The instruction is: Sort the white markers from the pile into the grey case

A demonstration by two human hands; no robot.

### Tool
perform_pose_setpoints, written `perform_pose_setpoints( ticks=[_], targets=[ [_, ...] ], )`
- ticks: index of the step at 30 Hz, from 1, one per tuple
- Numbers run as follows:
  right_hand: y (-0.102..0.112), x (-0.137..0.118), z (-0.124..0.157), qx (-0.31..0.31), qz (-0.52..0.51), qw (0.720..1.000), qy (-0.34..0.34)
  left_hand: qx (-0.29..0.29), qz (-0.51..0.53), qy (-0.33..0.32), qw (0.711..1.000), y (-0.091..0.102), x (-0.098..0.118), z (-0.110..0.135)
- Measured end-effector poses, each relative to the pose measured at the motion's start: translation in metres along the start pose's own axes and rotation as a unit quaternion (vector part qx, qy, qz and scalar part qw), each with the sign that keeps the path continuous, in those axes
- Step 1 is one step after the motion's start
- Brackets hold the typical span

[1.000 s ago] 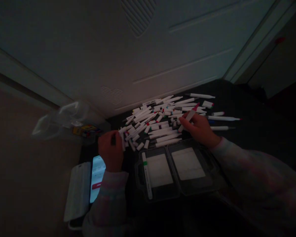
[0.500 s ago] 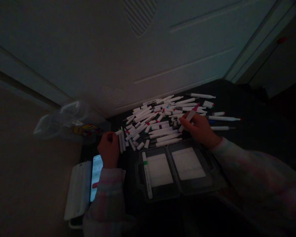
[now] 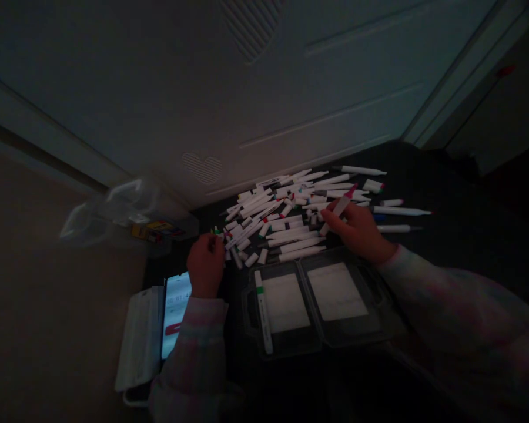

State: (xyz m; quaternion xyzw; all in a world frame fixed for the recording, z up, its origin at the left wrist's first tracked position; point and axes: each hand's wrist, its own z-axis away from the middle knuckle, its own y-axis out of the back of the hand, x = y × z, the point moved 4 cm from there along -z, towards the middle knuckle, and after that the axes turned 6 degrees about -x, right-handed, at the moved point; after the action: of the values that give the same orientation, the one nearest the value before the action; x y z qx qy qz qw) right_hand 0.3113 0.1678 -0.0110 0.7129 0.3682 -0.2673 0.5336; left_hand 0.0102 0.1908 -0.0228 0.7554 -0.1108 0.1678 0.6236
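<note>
My right hand (image 3: 359, 232) pinches an uncapped marker (image 3: 342, 205) with a white barrel and a pink end, held tilted over the pile's right side. At the pile's left edge, my left hand (image 3: 206, 265) is curled closed over some small caps; whatever its fingertips grip is hidden. Between the hands lies a heap of white markers (image 3: 297, 242), many uncapped, mixed with loose caps (image 3: 250, 260). Below the heap an open clear case (image 3: 316, 314) lies flat with white panels inside. One capped marker with a green band (image 3: 264, 317) rests along its left side.
A lit phone (image 3: 173, 311) lies beside my left wrist, next to a white case-like object (image 3: 137, 341) with a handle. A clear plastic box (image 3: 178, 222) with a yellow label stands at the back left. Behind the dark table rises a white panelled door (image 3: 317, 106). The room is dim.
My left hand has shifted right, covering caps that were visible beside it and exposing more of the phone. My right hand and its marker stay nearly where they were.
</note>
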Motion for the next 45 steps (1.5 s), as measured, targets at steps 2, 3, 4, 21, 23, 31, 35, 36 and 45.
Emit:
perform_pose_setpoints(
  ticks=[2, 3, 4, 21, 23, 31, 35, 36, 45],
  targets=[
    [0.0, 0.0, 0.0, 0.003, 0.002, 1.0, 0.0, 0.001, 0.006, -0.01, 1.0, -0.001, 0.001, 0.0],
    [0.0, 0.0, 0.0, 0.005, 0.004, 1.0, -0.001, 0.002, 0.009, -0.015, 1.0, -0.001, 0.001, 0.0],
    [0.0, 0.0, 0.0, 0.005, 0.004, 1.0, -0.002, 0.004, 0.011, -0.02, 1.0, -0.001, 0.001, 0.0],
    [0.001, -0.003, 0.0, -0.001, -0.004, 1.0, -0.001, 0.002, 0.01, -0.272, 0.962, 0.004, 0.029, 0.017],
    [0.0, -0.002, 0.0, -0.002, -0.001, 1.0, -0.003, -0.011, 0.005, -0.289, 0.957, 0.003, 0.031, 0.019],
    [0.0, 0.0, 0.0, 0.005, 0.003, 1.0, -0.009, -0.032, -0.021, -0.301, 0.953, 0.0, 0.037, 0.02],
    [-0.001, 0.001, 0.0, 0.001, 0.002, 1.0, -0.007, -0.055, -0.031, -0.284, 0.957, -0.006, 0.036, 0.02],
    [-0.001, 0.002, 0.0, 0.001, 0.001, 1.0, -0.007, -0.061, -0.032, -0.279, 0.958, -0.007, 0.035, 0.019],
    [-0.001, -0.001, 0.0, -0.004, -0.003, 1.0, -0.007, -0.069, -0.031, -0.274, 0.959, -0.009, 0.034, 0.018]
  ],
)
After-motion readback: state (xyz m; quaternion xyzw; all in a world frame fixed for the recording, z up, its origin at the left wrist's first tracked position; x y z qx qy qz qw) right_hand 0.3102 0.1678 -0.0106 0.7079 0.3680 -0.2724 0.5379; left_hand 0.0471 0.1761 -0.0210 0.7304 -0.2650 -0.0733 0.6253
